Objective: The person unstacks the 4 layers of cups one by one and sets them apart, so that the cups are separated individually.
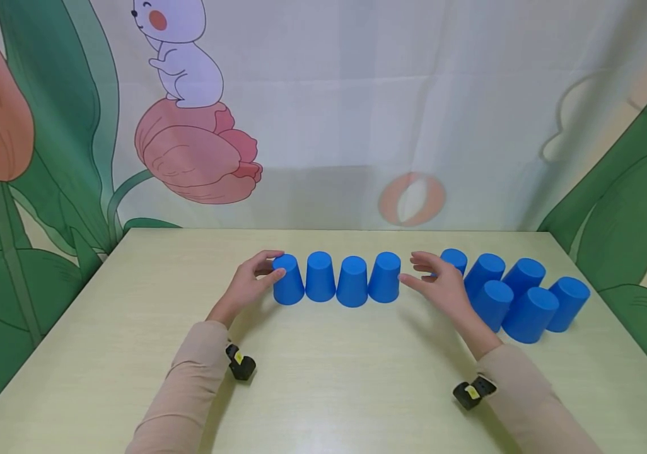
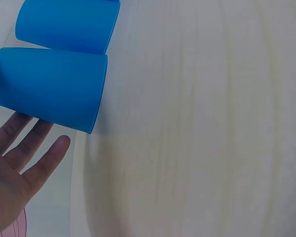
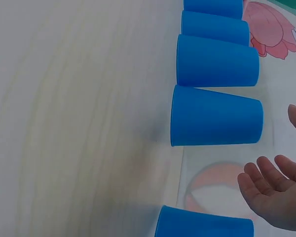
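Several blue cups stand upside down side by side in a row across the table. My left hand [image 1: 248, 284] holds the leftmost blue cup [image 1: 289, 287], thumb on its near side and fingers behind it. In the left wrist view, that cup [image 2: 49, 89] has the fingers of my left hand [image 2: 15, 168] along its far side. My right hand [image 1: 437, 284] is spread beside the row's right-end cup [image 1: 384, 280]. A gap separates my right hand [image 3: 274, 192] from this cup [image 3: 217, 118] in the right wrist view, and nothing is in its grasp.
More upside-down blue cups [image 1: 530, 315] stand grouped at the right of the table, partly behind my right hand and wrist. A printed curtain [image 1: 323, 126] hangs behind the back edge of the pale wooden table [image 1: 335, 378].
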Demonstrator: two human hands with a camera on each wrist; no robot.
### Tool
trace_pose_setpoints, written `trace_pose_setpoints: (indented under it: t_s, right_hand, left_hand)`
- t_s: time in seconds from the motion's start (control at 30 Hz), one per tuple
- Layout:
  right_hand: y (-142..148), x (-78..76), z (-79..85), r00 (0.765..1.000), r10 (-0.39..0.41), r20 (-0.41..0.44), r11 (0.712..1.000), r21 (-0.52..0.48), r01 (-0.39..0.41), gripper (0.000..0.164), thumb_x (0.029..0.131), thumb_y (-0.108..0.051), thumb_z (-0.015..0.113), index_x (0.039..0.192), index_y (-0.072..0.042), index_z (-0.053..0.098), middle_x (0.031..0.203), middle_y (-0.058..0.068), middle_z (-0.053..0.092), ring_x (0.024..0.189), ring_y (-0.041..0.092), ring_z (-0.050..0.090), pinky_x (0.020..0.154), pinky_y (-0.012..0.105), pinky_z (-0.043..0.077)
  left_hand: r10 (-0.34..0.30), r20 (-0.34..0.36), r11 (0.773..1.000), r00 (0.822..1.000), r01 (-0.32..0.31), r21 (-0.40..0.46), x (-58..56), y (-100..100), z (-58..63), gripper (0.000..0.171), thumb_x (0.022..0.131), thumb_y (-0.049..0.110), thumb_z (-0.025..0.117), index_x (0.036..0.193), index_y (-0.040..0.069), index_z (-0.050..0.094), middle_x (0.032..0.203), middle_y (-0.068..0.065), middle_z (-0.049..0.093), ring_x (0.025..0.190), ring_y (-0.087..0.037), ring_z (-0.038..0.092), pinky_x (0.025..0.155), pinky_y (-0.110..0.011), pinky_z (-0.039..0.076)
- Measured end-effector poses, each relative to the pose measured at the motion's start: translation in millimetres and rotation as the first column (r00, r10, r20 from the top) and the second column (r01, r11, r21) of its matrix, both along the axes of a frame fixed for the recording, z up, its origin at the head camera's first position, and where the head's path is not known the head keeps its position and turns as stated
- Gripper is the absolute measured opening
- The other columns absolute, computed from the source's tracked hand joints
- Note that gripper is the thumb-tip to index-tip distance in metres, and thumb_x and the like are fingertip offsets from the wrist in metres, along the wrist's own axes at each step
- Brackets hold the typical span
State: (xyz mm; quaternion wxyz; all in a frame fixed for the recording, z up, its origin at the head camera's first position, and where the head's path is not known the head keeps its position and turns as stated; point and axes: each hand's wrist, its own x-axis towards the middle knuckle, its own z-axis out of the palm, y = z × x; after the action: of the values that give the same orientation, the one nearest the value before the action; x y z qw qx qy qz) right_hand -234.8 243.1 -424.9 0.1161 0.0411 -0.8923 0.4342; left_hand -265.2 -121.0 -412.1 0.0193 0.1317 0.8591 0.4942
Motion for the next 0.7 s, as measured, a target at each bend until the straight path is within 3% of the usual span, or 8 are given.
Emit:
trace_pose_setpoints:
  t_s: [0.07,0.17,0.4,0.7]
  right_hand:
    - [-14.6,13.9,23.5,0.999,0.021,0.046,0.999,-0.029,-0.019,0.065,0.082,-0.04,0.066,0.132,-0.005,0.045,0.125,0.019,0.052,0.113,0.034,0.049,0.089,0.048,0.044]
    - [-26.3,19.4,37.1,0.996,0.028,0.082,0.999,-0.041,-0.024,0.062,0.083,-0.034,0.067,0.131,-0.001,0.044,0.125,0.02,0.051,0.113,0.035,0.048,0.09,0.048,0.043]
    - [-34.4,8.0,30.4,0.988,0.017,0.156,0.999,-0.053,-0.009,0.063,0.083,-0.031,0.067,0.134,-0.004,0.042,0.129,0.018,0.048,0.116,0.035,0.046,0.091,0.047,0.043]
    - [-42.0,-0.2,27.0,0.985,0.002,0.173,0.999,-0.038,0.004,0.064,0.083,-0.033,0.067,0.134,-0.006,0.041,0.129,0.018,0.049,0.116,0.034,0.045,0.086,0.047,0.046]
  left_hand:
    - [0.0,-0.001,1.0,1.0,0.0,-0.003,-0.2,-0.1,-0.2,0.045,0.089,0.03,0.057,0.131,0.018,0.046,0.127,-0.014,0.052,0.113,-0.032,0.05,0.094,-0.05,0.039]
    - [0.0,0.0,1.0,1.0,0.0,-0.003,-0.1,-0.1,-0.1,0.045,0.089,0.03,0.057,0.131,0.019,0.046,0.127,-0.014,0.052,0.113,-0.032,0.05,0.094,-0.049,0.039]
    - [-0.005,0.009,1.0,1.0,0.005,0.011,-0.7,-0.1,-0.9,0.047,0.089,0.032,0.058,0.132,0.019,0.046,0.127,-0.013,0.051,0.114,-0.032,0.049,0.095,-0.05,0.039]
    - [-0.002,0.022,1.0,1.0,0.002,0.018,-1.1,-1.0,-1.6,0.046,0.089,0.032,0.058,0.132,0.02,0.046,0.126,-0.013,0.052,0.114,-0.031,0.049,0.095,-0.049,0.039]
